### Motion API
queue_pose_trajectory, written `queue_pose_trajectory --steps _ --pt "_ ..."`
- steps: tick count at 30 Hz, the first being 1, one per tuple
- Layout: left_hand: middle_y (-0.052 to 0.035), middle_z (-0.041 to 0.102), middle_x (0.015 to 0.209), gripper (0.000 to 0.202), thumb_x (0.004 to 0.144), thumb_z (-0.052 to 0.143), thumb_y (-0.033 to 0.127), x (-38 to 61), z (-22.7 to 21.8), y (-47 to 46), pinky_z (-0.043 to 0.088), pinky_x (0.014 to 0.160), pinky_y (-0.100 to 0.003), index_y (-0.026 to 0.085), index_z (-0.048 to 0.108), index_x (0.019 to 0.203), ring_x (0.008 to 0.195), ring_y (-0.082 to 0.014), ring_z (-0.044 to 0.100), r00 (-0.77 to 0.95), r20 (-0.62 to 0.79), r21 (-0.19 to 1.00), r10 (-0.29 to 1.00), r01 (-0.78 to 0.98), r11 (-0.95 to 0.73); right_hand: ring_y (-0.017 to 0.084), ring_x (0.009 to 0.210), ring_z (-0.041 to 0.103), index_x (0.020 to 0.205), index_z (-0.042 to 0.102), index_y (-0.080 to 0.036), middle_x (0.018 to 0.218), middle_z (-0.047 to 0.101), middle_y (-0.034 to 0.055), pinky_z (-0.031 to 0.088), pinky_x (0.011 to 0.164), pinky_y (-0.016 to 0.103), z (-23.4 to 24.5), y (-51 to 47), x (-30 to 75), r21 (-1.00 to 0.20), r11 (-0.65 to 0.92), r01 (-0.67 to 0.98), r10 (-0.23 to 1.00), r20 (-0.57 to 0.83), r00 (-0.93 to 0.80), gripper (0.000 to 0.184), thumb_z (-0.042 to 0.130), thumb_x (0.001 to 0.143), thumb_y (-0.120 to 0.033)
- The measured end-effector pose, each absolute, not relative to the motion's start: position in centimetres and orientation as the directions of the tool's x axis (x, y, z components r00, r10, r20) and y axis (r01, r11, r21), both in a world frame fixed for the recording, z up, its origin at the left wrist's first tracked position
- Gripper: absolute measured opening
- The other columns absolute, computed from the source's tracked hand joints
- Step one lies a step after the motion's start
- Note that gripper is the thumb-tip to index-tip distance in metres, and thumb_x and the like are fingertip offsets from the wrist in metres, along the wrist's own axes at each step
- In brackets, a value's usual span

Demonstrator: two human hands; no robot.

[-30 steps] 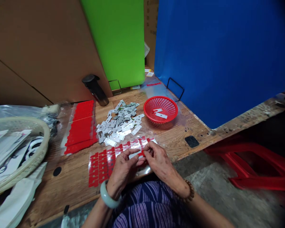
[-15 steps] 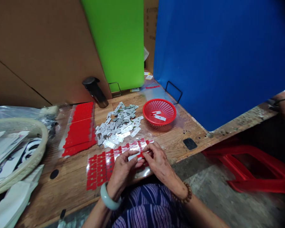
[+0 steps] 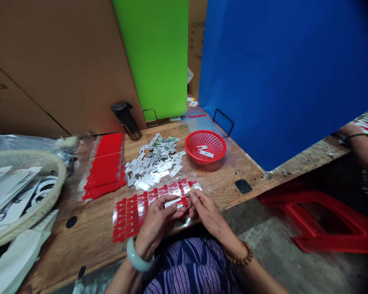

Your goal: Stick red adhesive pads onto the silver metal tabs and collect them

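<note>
Between the thumb and fingers of my left hand [image 3: 156, 216] is a small silver-white metal plate [image 3: 171, 202]. A red sticker [image 3: 183, 201] covers its right end. My right hand [image 3: 209, 214] has its thumb and fingertips pinched at the sticker's outer edge. Below both hands lies a clear sheet of red stickers [image 3: 119, 220], partly hidden by them. Just beyond is a loose pile of similar metal plates [image 3: 159, 163]. A red plastic basket [image 3: 222, 150], behind my right hand, holds a few plates, one with a red end.
Stacked red sticker sheets [image 3: 106, 163] and a dark tumbler [image 3: 127, 121] stand left of the pile. A pale basket [image 3: 61, 171] fills the far left. Green [image 3: 156, 57] and blue panels [image 3: 279, 73] rise behind. A red stool [image 3: 309, 220] and another person's arm [image 3: 360, 143] are at right.
My right hand has shifted slightly off the plate's right end, so the red sticker there now shows plainly. My left hand keeps its hold. The view has moved a little.
</note>
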State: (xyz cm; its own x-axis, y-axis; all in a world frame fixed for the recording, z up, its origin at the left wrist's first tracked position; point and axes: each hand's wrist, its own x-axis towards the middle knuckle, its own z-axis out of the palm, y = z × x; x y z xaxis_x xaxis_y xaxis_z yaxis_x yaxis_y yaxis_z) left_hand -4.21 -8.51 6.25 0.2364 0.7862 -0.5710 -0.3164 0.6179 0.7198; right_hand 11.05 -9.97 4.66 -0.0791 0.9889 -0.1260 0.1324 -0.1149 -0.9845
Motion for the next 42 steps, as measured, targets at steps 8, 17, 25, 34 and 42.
queue_pose_trajectory --steps 8,17,25,34,42 --pt "-0.0099 0.073 0.068 0.038 0.064 0.076 0.020 -4.2 6.2 -9.8 0.054 0.061 -0.022 0.010 0.060 0.097 0.062 -0.0179 0.070 0.214 -0.533 0.776 0.818 -0.262 0.574 0.008 0.044 0.046 0.075 0.051 -0.018 0.052 0.050 -0.0056 0.034 0.044 0.020 3.7 -10.2 10.3 -0.985 -0.167 0.041 0.981 -0.171 -0.092 0.032 0.053 0.081 -0.049" --pt "-0.0118 0.073 0.075 0.028 0.070 0.069 0.013 -4.2 6.3 -10.1 0.055 0.060 -0.022 0.011 0.059 0.096 0.062 -0.0162 0.069 0.252 -0.564 0.736 0.786 -0.277 0.617 0.008 0.043 0.048 0.071 0.050 -0.017 0.047 0.052 -0.0049 0.037 0.050 0.020 3.1 -10.5 10.7 -0.977 -0.205 -0.061 0.969 -0.194 -0.152 0.034 0.044 0.087 -0.047" --pt "-0.0101 0.072 0.069 0.032 0.068 0.072 0.015 -4.1 5.9 -9.9 0.054 0.060 -0.022 0.011 0.059 0.096 0.062 -0.0170 0.069 0.241 -0.568 0.740 0.787 -0.269 0.617 0.008 0.043 0.049 0.076 0.052 -0.018 0.048 0.051 -0.0061 0.037 0.049 0.019 3.2 -10.4 10.7 -0.978 -0.206 -0.037 0.970 -0.199 -0.139 0.034 0.048 0.085 -0.051" --pt "-0.0113 0.072 0.069 0.034 0.066 0.073 0.021 -3.9 5.5 -9.8 0.051 0.055 -0.020 0.012 0.057 0.095 0.058 -0.0146 0.068 0.241 -0.606 0.722 0.759 -0.234 0.651 0.007 0.037 0.046 0.074 0.052 -0.016 0.046 0.052 -0.0063 0.033 0.044 0.018 2.8 -9.9 10.9 -0.968 -0.241 -0.067 0.952 -0.222 -0.212 0.026 0.057 0.079 -0.041" --pt "-0.0102 0.070 0.059 0.043 0.058 0.078 0.030 -4.2 4.3 -9.3 0.044 0.047 -0.017 0.012 0.057 0.092 0.050 -0.0138 0.065 0.240 -0.629 0.707 0.739 -0.217 0.673 0.011 0.042 0.056 0.076 0.052 -0.015 0.056 0.064 0.0011 0.038 0.045 0.019 2.7 -9.8 10.9 -0.893 -0.373 -0.250 0.908 -0.297 -0.294 0.035 0.063 0.071 -0.048"
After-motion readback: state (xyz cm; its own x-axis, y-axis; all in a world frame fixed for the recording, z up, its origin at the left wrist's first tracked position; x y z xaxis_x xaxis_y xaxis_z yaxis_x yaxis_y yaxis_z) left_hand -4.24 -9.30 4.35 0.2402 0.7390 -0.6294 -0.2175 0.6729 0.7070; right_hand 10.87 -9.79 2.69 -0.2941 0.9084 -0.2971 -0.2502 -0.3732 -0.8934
